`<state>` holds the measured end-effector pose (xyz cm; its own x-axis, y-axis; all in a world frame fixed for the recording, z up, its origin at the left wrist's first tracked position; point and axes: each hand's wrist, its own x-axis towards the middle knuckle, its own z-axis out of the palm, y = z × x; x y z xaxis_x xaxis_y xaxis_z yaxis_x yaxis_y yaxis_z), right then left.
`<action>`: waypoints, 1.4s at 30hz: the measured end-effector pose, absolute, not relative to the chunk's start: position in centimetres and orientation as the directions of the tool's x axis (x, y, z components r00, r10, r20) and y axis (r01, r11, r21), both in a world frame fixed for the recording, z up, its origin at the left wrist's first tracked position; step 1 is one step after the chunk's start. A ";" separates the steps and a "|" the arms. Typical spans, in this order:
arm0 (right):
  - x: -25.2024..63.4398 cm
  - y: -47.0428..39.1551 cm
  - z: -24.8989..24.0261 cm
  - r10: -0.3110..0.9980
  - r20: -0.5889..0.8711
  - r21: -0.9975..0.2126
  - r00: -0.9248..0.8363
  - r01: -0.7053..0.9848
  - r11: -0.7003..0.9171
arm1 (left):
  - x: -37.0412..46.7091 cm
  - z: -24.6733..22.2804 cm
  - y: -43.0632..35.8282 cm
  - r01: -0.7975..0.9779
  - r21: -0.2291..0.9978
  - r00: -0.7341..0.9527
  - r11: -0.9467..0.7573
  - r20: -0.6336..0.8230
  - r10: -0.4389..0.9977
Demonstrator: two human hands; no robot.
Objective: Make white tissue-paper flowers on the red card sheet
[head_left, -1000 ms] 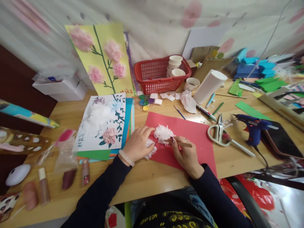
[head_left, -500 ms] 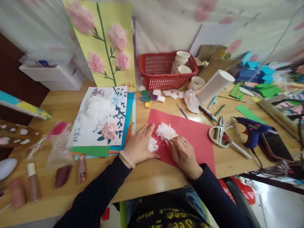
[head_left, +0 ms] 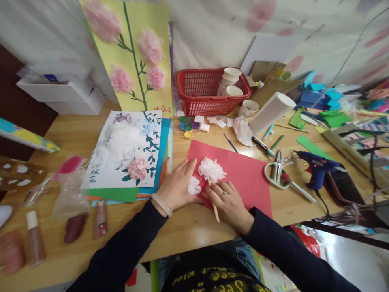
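Note:
My left hand (head_left: 176, 182) lies spread at the left edge of a red sheet of paper (head_left: 246, 174), palm down. Beside its fingers is a small white tissue-paper tuft (head_left: 194, 185). A larger white tissue-paper pompom (head_left: 212, 169) sits on the sheet between my hands. My right hand (head_left: 229, 202) is closed around a thin light wooden stick (head_left: 216, 213), whose lower end sticks out toward me. The stick's upper end reaches near the larger pompom; I cannot tell whether it touches it.
A blue glue gun (head_left: 317, 164), white-handled scissors (head_left: 278, 172) and a phone (head_left: 346, 186) are on the right. Behind stands a red basket (head_left: 209, 107) with paper cups. At left, flower artwork with cotton (head_left: 121, 142) lies on coloured sheets; small paint pots (head_left: 188, 126) stand behind the red paper.
My right hand has shifted slightly down and turned, so the wooden stick now points toward me below the fingers. The left hand stays in place. The view has moved a little.

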<state>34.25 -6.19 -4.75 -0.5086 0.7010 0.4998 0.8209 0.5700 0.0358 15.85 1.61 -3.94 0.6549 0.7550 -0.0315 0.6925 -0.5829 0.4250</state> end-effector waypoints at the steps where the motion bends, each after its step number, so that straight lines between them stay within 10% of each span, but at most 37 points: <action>1: 34.2 -6.2 -4.7 0.706 0.494 0.044 -0.508 0.826 0.563 | 15.9 -3.9 1.6 0.694 0.421 0.655 -0.583 -0.034 0.755; 14: 34.0 -6.2 -5.1 0.757 0.446 0.025 -0.477 0.852 0.522 | 15.9 -3.7 1.5 0.708 0.394 0.658 -0.585 -0.068 0.750; 24: 35.2 -5.4 -6.1 0.859 0.477 -0.648 0.185 0.735 0.201 | 15.9 -4.0 1.6 0.715 0.391 0.651 -0.580 -0.069 0.756; 42: 35.2 -6.2 -6.3 0.814 0.549 -0.698 0.190 0.639 0.322 | 16.1 -3.3 1.5 0.745 0.357 0.641 -0.563 -0.152 0.752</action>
